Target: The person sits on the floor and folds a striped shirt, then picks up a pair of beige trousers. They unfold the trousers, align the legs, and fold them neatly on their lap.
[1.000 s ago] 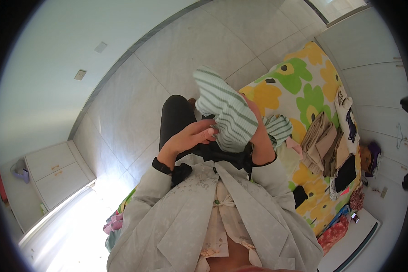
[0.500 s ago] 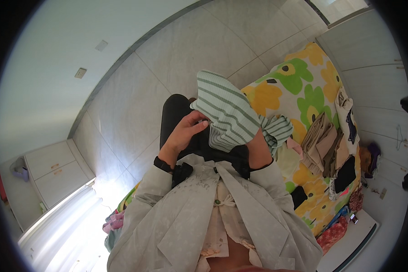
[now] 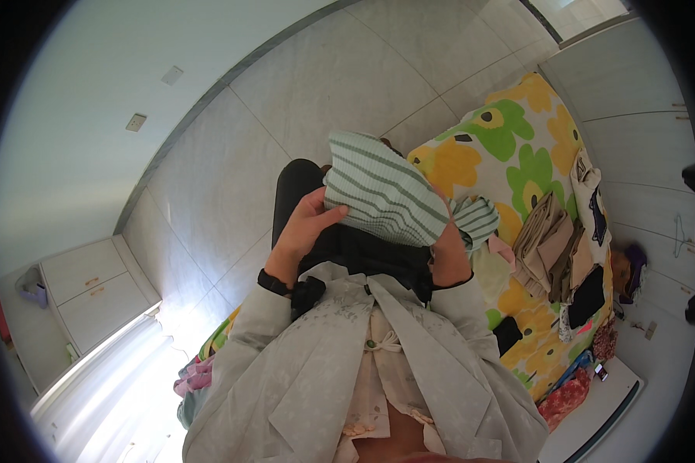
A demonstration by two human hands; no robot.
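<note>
Centrally, a green-and-white striped garment (image 3: 386, 189) hangs spread out just above the middle of the frame, over the person's dark trousers (image 3: 295, 185). At its left edge, the left hand (image 3: 309, 222) is closed in a pinch, thumb lying on the front of the knit and fingers curled against the edge. Over at the garment's right edge, the right hand (image 3: 448, 241) is mostly covered by the cloth, so I cannot tell how far open it is or how it grips.

Right of that wrist, a bunch of similar striped cloth (image 3: 477, 219) rests on the bedspread (image 3: 529, 166) (whether it joins the garment, I cannot tell). The bedspread, patterned with large yellow and green flowers, fills much of the right side. Folded tan clothes (image 3: 539, 241) lie on it at centre right, a small pink cloth (image 3: 502, 251) to their left and a black cloth (image 3: 588, 296) below them. A low white cabinet (image 3: 96, 312) stands at lower left, beside the pale tiled floor (image 3: 216, 177).
</note>
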